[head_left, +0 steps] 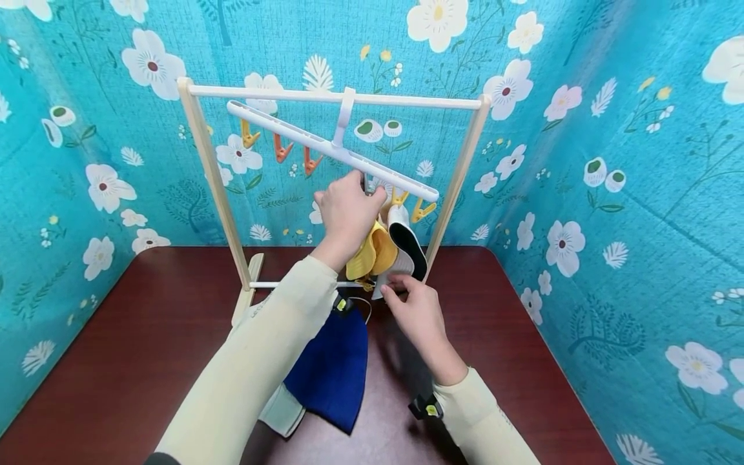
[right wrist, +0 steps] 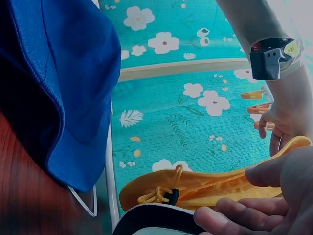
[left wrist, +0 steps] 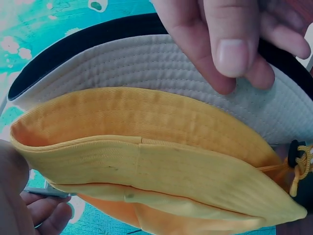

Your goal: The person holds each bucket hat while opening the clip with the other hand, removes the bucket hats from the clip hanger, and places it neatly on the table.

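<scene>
A yellow bucket hat (head_left: 373,252) with a drawstring hangs beneath the right part of a tilted white clip hanger (head_left: 334,152). Beside it hangs a white bucket hat (left wrist: 146,61) with a black outer side (head_left: 411,239). Up at the hanger bar, my left hand (head_left: 351,206) pinches a grey clip (head_left: 369,185) above the yellow hat. My right hand (head_left: 415,310) is at the lower edge of the white hat, fingers loosely bent and thumb apart; whether it touches the cloth is hard to tell. In the right wrist view its thumb (right wrist: 266,171) overlaps the yellow hat.
The hanger hooks over a wooden rack's top rail (head_left: 407,101). Orange clips (head_left: 281,148) and yellow clips (head_left: 422,210) dangle from it. A dark blue hat (head_left: 331,361) lies on the brown table (head_left: 168,349), over a pale folded cloth item (head_left: 281,410). Flowered fabric (head_left: 581,194) surrounds the table.
</scene>
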{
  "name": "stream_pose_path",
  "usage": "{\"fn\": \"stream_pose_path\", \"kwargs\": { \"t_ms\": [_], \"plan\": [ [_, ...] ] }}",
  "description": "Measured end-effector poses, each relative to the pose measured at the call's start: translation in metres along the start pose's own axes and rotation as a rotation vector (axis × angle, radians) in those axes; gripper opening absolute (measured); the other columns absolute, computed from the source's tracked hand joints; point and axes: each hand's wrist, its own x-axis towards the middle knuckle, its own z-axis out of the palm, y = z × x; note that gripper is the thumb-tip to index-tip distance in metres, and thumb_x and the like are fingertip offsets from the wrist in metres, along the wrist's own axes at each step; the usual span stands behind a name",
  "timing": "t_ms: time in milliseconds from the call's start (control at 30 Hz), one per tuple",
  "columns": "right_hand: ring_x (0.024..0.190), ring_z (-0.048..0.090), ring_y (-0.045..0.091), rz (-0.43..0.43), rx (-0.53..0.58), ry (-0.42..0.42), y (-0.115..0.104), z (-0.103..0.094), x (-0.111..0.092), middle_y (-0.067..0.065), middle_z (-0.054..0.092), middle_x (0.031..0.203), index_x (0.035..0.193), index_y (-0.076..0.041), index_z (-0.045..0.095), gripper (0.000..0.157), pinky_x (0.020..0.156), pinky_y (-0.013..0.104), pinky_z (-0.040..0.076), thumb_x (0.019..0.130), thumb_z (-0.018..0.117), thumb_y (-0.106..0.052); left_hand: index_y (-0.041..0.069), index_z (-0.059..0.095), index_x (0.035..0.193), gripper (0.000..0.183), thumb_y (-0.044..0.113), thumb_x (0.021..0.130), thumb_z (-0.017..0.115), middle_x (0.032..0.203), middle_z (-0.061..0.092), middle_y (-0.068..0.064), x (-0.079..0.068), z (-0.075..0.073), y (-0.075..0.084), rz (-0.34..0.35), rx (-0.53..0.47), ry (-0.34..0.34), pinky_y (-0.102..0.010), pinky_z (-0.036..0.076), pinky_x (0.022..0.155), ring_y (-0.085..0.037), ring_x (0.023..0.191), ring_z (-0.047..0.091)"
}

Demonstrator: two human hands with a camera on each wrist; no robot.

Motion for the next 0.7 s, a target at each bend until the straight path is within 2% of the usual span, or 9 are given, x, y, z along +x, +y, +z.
{"fn": "stream_pose_path", "kwargs": {
  "t_ms": [233, 433, 700],
  "plan": [
    [0.075, 0.069, 0.008, 0.035, -0.06, 0.033, -0.001, 0.001, -0.003, -0.007, 0.077, 0.099, 0.121, -0.014, 0.074, 0.038, 0.064, 0.032, 0.055, 0.094, 0.074, -0.04, 0.019, 0.054, 0.074, 0.036, 0.047, 0.094, 0.065, 0.062, 0.053, 0.0, -0.002, -0.007, -0.003, -0.015, -0.006, -0.04, -0.044, 0.024, 0.077, -0.02, 0.06, 0.049],
    [0.079, 0.07, 0.011, 0.095, -0.144, 0.057, -0.003, 0.0, -0.001, -0.001, 0.077, 0.11, 0.13, -0.016, 0.068, 0.052, 0.067, 0.037, 0.056, 0.091, 0.074, -0.05, 0.02, 0.053, 0.075, 0.038, 0.049, 0.095, 0.065, 0.062, 0.054, 0.001, -0.003, -0.01, -0.004, -0.02, 0.015, -0.047, -0.045, 0.024, 0.077, -0.019, 0.06, 0.05],
    [0.086, 0.073, 0.014, 0.104, -0.172, 0.04, -0.006, 0.002, 0.006, 0.001, 0.077, 0.115, 0.134, -0.014, 0.065, 0.061, 0.075, 0.042, 0.058, 0.089, 0.074, -0.055, 0.019, 0.054, 0.075, 0.038, 0.048, 0.095, 0.067, 0.063, 0.054, 0.001, -0.002, -0.014, -0.002, -0.014, 0.005, -0.045, -0.045, 0.026, 0.078, -0.018, 0.061, 0.051]
  ]
}}
